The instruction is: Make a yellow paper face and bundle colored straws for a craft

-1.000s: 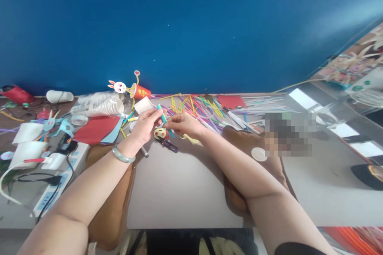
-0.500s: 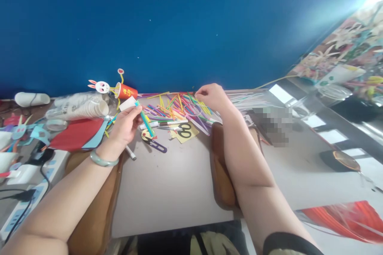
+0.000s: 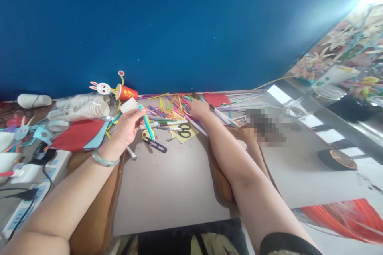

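Observation:
Between the thumb and fingers of my left hand (image 3: 127, 127) is a slim blue-green stick (image 3: 147, 122), slanting down to the right. A small white piece of paper (image 3: 129, 106) shows just behind those fingers. My right hand (image 3: 199, 108) reaches down into a pile of thin coloured sticks (image 3: 169, 109); its fingers look drawn together, and what they hold, if anything, is hidden. Under the lower end of the stick lie purple-handled thread snips (image 3: 158, 146). Black-handled scissors (image 3: 184, 130) rest on a yellow paper piece (image 3: 191, 135).
A red paper cup figure with a rabbit head (image 3: 103, 88) lies by the blue wall. Stacked paper cups (image 3: 86, 108) and red sheets (image 3: 74, 133) are at the left, near a power strip (image 3: 18, 217). Brown padded rests (image 3: 92, 195) flank the grey work surface (image 3: 167, 191). A dark cup (image 3: 336, 159) stands right.
My right hand has moved left and down into the coloured sticks, uncovering a red piece and markers beside it. My left hand stays nearly in place, still with the blue-green stick.

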Action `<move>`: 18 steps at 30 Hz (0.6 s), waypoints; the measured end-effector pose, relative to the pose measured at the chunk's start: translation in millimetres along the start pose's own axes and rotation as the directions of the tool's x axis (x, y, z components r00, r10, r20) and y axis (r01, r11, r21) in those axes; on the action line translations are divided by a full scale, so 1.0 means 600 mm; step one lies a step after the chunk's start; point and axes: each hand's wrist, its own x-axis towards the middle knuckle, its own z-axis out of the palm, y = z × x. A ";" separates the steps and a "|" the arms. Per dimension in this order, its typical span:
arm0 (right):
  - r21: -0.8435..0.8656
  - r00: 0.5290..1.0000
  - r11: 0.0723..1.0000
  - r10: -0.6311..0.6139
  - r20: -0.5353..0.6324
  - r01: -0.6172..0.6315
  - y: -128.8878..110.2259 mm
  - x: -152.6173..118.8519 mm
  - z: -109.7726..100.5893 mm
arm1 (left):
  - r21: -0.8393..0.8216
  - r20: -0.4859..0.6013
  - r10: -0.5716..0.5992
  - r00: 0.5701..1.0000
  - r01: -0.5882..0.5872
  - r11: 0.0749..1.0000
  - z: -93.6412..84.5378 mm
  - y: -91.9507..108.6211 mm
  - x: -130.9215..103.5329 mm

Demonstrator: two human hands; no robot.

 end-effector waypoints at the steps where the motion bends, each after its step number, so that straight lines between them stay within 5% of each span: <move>1: 0.002 1.000 1.000 0.003 0.002 -0.003 0.000 0.002 0.003 | 0.007 0.013 -0.001 1.000 0.001 1.000 0.000 -0.001 0.000; 18: 0.284 0.991 0.952 -0.088 -0.105 0.115 0.019 -0.032 -0.048 | 0.047 0.089 -0.077 0.993 0.073 0.996 0.000 0.000 -0.002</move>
